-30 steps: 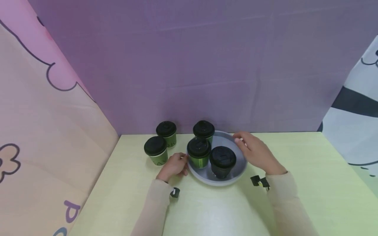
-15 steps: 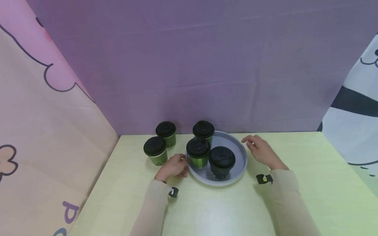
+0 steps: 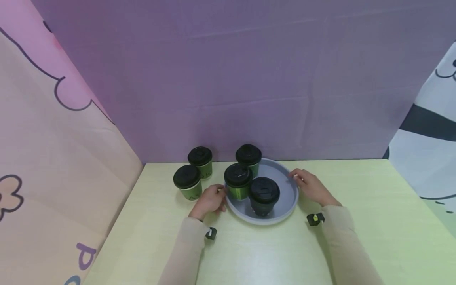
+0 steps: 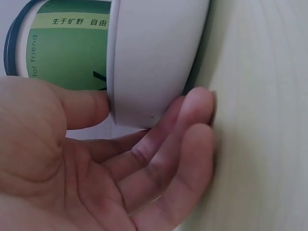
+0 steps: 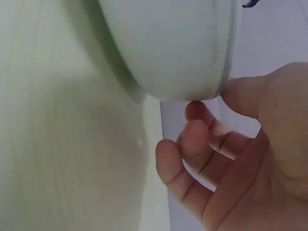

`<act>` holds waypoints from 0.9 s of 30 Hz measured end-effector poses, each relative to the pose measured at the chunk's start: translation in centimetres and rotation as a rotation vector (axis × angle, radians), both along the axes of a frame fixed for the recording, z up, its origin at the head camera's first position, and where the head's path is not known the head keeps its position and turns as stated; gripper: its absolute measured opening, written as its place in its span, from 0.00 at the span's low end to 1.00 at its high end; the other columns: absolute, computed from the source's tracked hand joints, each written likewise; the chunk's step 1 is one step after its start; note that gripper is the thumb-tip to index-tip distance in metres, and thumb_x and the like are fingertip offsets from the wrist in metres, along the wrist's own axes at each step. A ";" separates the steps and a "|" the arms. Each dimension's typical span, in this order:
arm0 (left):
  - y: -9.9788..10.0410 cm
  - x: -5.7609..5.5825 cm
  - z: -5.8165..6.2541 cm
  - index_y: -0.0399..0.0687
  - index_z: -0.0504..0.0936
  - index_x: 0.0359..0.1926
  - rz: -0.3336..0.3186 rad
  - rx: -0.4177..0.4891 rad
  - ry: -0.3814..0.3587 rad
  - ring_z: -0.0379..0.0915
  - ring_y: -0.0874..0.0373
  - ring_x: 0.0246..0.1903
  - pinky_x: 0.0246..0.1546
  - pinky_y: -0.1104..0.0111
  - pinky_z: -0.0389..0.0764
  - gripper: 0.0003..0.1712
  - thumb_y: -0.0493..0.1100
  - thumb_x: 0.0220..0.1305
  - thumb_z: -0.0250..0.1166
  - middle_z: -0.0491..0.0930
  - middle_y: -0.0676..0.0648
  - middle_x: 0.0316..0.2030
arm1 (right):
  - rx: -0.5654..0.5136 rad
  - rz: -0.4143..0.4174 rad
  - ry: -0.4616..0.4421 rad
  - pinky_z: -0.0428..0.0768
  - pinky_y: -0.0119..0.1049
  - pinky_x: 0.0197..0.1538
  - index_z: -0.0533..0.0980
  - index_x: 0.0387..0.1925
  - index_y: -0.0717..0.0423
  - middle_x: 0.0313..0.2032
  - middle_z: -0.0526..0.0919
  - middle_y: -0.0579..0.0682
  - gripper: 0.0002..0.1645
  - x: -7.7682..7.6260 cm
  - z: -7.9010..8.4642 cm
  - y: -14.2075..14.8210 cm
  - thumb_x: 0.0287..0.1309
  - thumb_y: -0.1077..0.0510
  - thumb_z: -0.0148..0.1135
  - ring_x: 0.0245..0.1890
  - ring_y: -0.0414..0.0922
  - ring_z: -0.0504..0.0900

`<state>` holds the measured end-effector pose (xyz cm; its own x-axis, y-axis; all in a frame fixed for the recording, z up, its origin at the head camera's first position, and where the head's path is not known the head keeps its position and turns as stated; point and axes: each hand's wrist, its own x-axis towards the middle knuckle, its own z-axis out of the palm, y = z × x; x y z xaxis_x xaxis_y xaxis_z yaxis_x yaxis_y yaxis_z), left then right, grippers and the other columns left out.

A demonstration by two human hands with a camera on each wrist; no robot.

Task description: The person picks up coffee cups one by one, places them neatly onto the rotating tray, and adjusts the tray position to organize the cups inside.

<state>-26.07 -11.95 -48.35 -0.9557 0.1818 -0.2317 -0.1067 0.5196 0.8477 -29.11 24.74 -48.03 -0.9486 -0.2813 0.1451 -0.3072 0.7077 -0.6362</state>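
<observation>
Notably, the right hand (image 3: 313, 188), clear of the rim half a second ago, now pinches the far right edge of the round grey tray (image 3: 286, 190) between thumb and fingers. The left hand (image 3: 210, 202) remains at the opposite edge, thumb on the rim and fingers curled against the outer wall. The hands are apart, with the tray between them.

The tray rests on the table (image 3: 263, 253). Inside it, the dark cup (image 3: 264, 196) has shifted left, the lidded green cup (image 3: 238, 186) slightly away, and the rear cup (image 3: 248, 155), its base hidden, slightly right. This pattern suggests a small clockwise turn of the tray; the two-sided hold should give control over it.

Two further lidded cups, a near cup (image 3: 187, 182) and a far cup (image 3: 200, 162), stand upright left of the tray. The tabletop is pale yellow-green. A purple cloth (image 3: 228, 79) backs it; a printed cloth (image 3: 64, 158) hangs at left, a white cloth (image 3: 431, 166) at right.
</observation>
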 end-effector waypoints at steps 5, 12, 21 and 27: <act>0.2 0.0 0.0 0.35 0.74 0.66 0.018 -0.017 0.036 0.82 0.53 0.21 0.25 0.63 0.83 0.25 0.48 0.80 0.49 0.83 0.43 0.33 | -0.031 -0.021 -0.062 0.75 0.63 0.60 0.76 0.56 0.56 0.60 0.80 0.65 0.15 0.1 -0.2 0.1 0.79 0.61 0.44 0.60 0.65 0.78; 0.0 0.9 2.6 0.34 0.71 0.69 0.020 -0.209 0.133 0.81 0.54 0.23 0.40 0.60 0.83 0.28 0.49 0.80 0.50 0.85 0.43 0.32 | -0.059 -0.023 -0.153 0.75 0.56 0.59 0.75 0.56 0.53 0.61 0.79 0.62 0.14 -0.3 -0.7 0.7 0.79 0.59 0.44 0.58 0.60 0.77; -0.9 2.4 6.9 0.38 0.75 0.67 0.049 -0.117 0.259 0.83 0.56 0.25 0.25 0.69 0.79 0.22 0.43 0.78 0.55 0.86 0.43 0.36 | -0.188 0.054 -0.279 0.70 0.33 0.29 0.73 0.54 0.59 0.23 0.68 0.45 0.12 -0.3 -0.3 1.2 0.78 0.60 0.46 0.21 0.40 0.68; -2.7 2.1 7.6 0.43 0.83 0.58 0.187 -0.017 0.599 0.82 0.55 0.26 0.24 0.72 0.76 0.15 0.40 0.75 0.59 0.85 0.45 0.31 | -0.190 0.101 -0.307 0.71 0.34 0.26 0.72 0.57 0.59 0.23 0.71 0.49 0.13 0.0 0.2 1.4 0.76 0.61 0.50 0.20 0.43 0.70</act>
